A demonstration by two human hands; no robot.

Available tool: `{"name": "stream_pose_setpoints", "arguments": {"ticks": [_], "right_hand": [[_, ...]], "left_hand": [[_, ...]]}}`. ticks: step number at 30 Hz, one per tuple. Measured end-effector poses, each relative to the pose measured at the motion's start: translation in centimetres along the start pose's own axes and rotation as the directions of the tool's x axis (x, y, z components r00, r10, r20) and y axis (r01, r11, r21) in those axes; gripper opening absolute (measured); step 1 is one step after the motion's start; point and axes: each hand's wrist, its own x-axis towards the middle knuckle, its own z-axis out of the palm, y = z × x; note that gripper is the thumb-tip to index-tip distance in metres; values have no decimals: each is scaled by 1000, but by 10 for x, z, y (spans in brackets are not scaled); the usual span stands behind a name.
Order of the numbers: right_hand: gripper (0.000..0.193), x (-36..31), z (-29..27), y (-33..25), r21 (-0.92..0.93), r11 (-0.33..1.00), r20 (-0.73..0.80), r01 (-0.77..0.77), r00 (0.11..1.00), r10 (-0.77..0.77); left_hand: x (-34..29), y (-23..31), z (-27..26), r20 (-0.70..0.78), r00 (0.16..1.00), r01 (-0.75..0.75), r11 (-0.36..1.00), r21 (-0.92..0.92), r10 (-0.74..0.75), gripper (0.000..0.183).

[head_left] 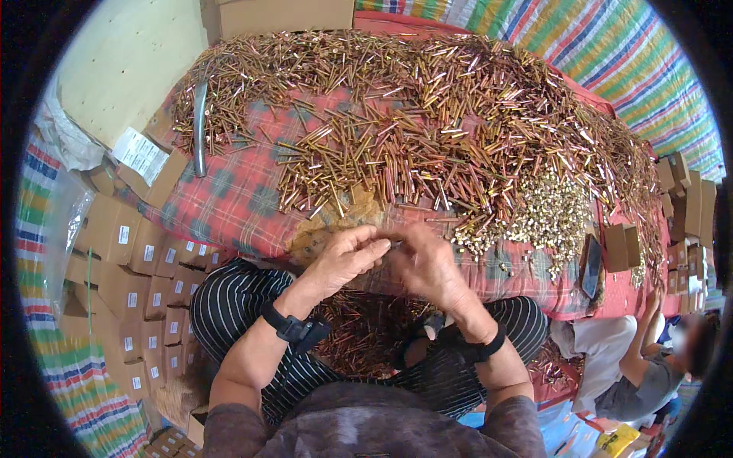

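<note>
My left hand (pixel 350 254) is held above the near edge of the cloth-covered table, its thumb and fingers pressed together in a pinch. What sits in that pinch is too small and hidden to name; a dark tip shows at the fingertips. Close beside it, my right hand (pixel 429 266) is blurred by motion, so its fingers cannot be read. Past both hands lies a broad heap of thin copper-coloured metal rods (pixel 397 156). To the right of them is a pile of small gold-coloured metal pieces (pixel 553 210). A stained brown patch (pixel 336 217) lies just beyond my left hand.
A curved metal bar (pixel 200 126) lies at the table's left. Stacked cardboard boxes (pixel 130 298) fill the left side. A dark phone-like slab (pixel 591 266) and an open small box (pixel 621 247) lie at right, near another person (pixel 641 374). More rods lie below, between my legs.
</note>
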Motion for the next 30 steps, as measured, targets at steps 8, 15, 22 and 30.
{"name": "stream_pose_setpoints", "arguments": {"ticks": [8, 15, 22, 30], "right_hand": [[13, -12, -29, 50, -493, 846, 54, -204, 963, 264], [13, -5, -15, 40, -433, 864, -76, -257, 965, 250], [11, -4, 1, 11, 545, 731, 111, -410, 900, 421], [10, -6, 7, 5, 430, 821, 79, -375, 922, 380]], "left_hand": [[6, -6, 0, 6, 999, 41, 962, -271, -41, 22], [3, -1, 4, -57, 998, 4, 960, -281, -21, 16], [3, -5, 3, -126, 992, -28, 946, -323, -14, 8], [4, -7, 0, -65, 997, 2, 919, -395, -30, 4]]}}
